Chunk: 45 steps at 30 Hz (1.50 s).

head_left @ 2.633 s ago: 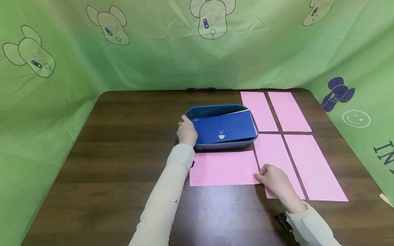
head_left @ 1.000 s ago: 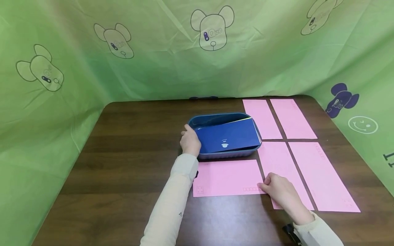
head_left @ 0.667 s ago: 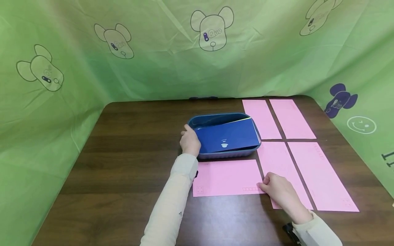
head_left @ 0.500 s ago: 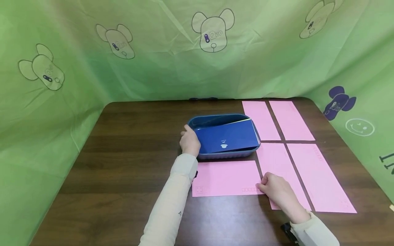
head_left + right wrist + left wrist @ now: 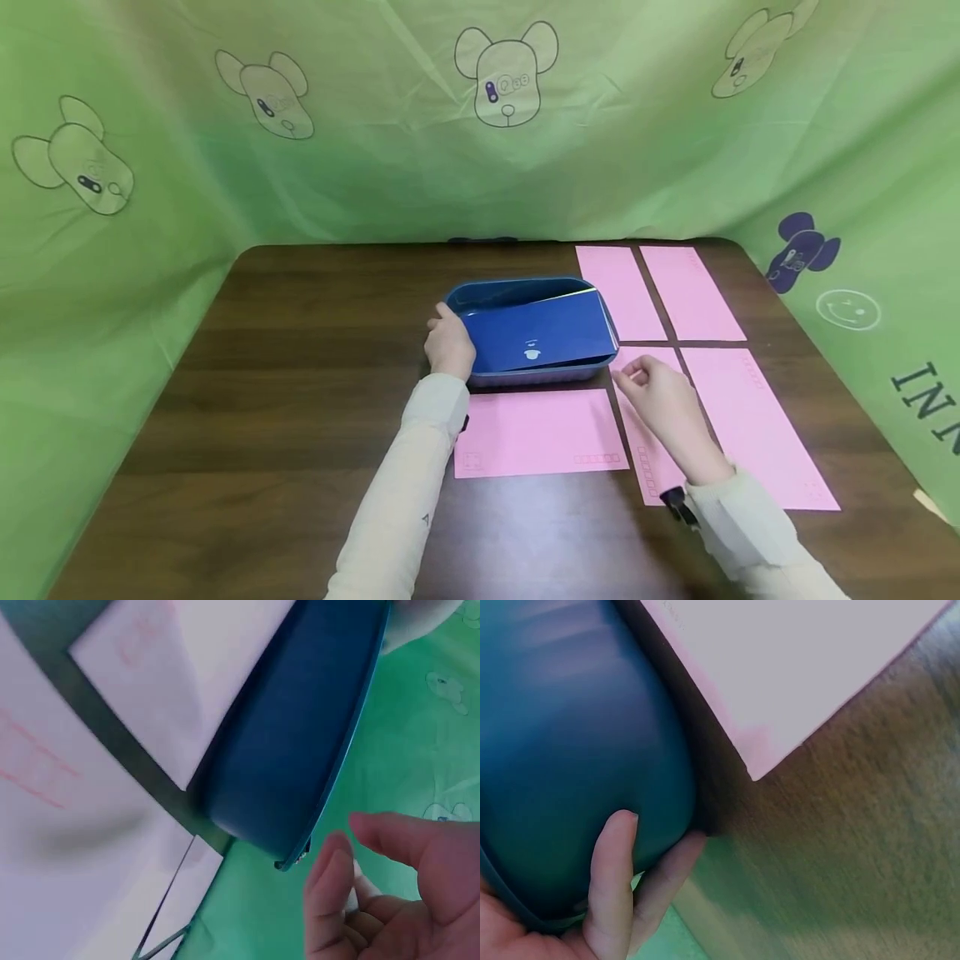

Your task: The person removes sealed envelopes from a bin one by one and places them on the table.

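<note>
A blue plastic basin [image 5: 517, 379] stands near the middle of the table. My left hand [image 5: 450, 340] holds its left end, with the fingers [image 5: 613, 877] against the outer wall. Inside lie flat dark blue cards [image 5: 543, 329] with a small white print, tilted against the rim. My right hand [image 5: 667, 408] hovers near the basin's front right corner, above a pink envelope [image 5: 656, 471]. Thumb and fingertips stand apart in the right wrist view, with nothing between them. Another pink envelope [image 5: 536, 433] lies crosswise just in front of the basin.
More pink envelopes lie at the right: one at the back [image 5: 622, 292], a far right one [image 5: 693, 292] and a near right one [image 5: 753, 425]. Narrow gaps separate them. A green printed curtain [image 5: 360, 167] encloses the brown table [image 5: 262, 417] at the back and sides.
My right hand has come off the right corner of the front envelope and moved away from me, up beside the basin's corner. The left hand keeps its hold on the basin.
</note>
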{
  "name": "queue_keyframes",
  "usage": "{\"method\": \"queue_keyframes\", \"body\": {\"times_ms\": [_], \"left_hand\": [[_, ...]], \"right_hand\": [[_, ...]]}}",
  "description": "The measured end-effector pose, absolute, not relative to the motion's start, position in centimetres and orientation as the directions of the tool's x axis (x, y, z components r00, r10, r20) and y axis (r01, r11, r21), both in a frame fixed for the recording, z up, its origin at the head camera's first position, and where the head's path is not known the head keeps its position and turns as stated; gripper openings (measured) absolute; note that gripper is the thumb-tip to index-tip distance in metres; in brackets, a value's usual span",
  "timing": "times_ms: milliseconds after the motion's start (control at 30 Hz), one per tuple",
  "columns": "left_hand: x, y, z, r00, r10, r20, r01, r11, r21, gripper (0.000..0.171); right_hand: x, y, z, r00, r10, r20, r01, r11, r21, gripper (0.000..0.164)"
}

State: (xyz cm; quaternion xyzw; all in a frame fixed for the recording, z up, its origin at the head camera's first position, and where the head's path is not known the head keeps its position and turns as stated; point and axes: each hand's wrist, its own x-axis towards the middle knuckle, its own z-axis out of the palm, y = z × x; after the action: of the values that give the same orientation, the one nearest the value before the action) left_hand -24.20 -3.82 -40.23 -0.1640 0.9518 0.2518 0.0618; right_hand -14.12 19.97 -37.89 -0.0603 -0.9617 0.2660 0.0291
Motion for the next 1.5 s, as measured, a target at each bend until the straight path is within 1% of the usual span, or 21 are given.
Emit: {"method": "queue_keyframes", "body": {"times_ms": [200,333,433,567,700,867,1000,1067,1133,1200,1233,1333,1367,1433,1500], "left_hand": [[-24.4,-4.1,-40.2,-0.941,-0.282,-0.189,-0.338,0.819,0.463,0.061],[-24.2,-3.9,-40.1,-0.944,-0.275,-0.182,-0.329,0.818,0.472,0.060],[-24.1,-3.9,-40.1,-0.944,-0.277,-0.179,-0.329,0.816,0.474,0.059],[-24.2,-3.9,-40.1,-0.943,-0.277,-0.184,-0.332,0.820,0.467,0.060],[-24.5,-3.8,-40.2,-0.941,-0.283,-0.186,-0.338,0.823,0.456,0.059],[-24.5,-3.7,-40.3,-0.937,-0.284,-0.203,-0.348,0.817,0.461,0.060],[-24.5,-3.7,-40.3,-0.933,-0.291,-0.211,-0.357,0.813,0.460,0.061],[-24.5,-3.8,-40.3,-0.932,-0.291,-0.215,-0.360,0.810,0.462,0.062],[-24.5,-3.8,-40.3,-0.932,-0.289,-0.218,-0.360,0.813,0.458,0.062],[-24.5,-3.8,-40.3,-0.933,-0.287,-0.218,-0.357,0.816,0.455,0.062],[-24.5,-3.8,-40.3,-0.934,-0.285,-0.216,-0.355,0.817,0.455,0.063],[-24.6,-3.7,-40.3,-0.936,-0.282,-0.211,-0.349,0.823,0.448,0.065],[-24.6,-3.7,-40.3,-0.936,-0.281,-0.211,-0.348,0.826,0.443,0.065],[-24.5,-3.8,-40.3,-0.936,-0.281,-0.210,-0.347,0.833,0.432,0.067],[-24.4,-3.8,-40.3,-0.937,-0.280,-0.207,-0.344,0.839,0.422,0.066]], "right_hand": [[-16.7,19.2,-37.6,-0.989,0.140,0.051,0.090,0.835,-0.543,0.034],[-17.8,18.9,-37.6,-0.987,0.157,-0.026,0.148,0.842,-0.519,0.047],[-18.2,18.8,-37.7,-0.985,0.161,-0.067,0.173,0.853,-0.493,0.052],[-18.5,18.7,-37.8,-0.983,0.168,-0.072,0.181,0.861,-0.476,0.049],[-19.1,19.2,-37.4,-0.974,0.183,-0.136,0.227,0.839,-0.494,0.044],[-19.8,20.5,-36.9,-0.960,0.172,-0.219,0.267,0.797,-0.543,0.037],[-20.0,21.2,-36.8,-0.957,0.170,-0.236,0.282,0.745,-0.605,0.032],[-20.1,21.5,-36.8,-0.958,0.178,-0.223,0.282,0.716,-0.639,0.030],[-20.2,21.8,-36.7,-0.957,0.182,-0.227,0.291,0.649,-0.703,0.028],[-20.4,22.2,-36.7,-0.955,0.173,-0.239,0.295,0.545,-0.785,0.025],[-20.5,22.4,-36.6,-0.955,0.162,-0.249,0.296,0.474,-0.829,0.022],[-20.7,23.0,-36.2,-0.953,0.135,-0.270,0.291,0.180,-0.940,0.012],[-20.7,23.2,-36.1,-0.956,0.131,-0.262,0.275,0.092,-0.957,0.011],[-20.7,23.5,-35.9,-0.962,0.142,-0.232,0.225,-0.068,-0.972,0.017],[-20.7,23.6,-35.7,-0.967,0.175,-0.187,0.156,-0.177,-0.972,0.020]]}}
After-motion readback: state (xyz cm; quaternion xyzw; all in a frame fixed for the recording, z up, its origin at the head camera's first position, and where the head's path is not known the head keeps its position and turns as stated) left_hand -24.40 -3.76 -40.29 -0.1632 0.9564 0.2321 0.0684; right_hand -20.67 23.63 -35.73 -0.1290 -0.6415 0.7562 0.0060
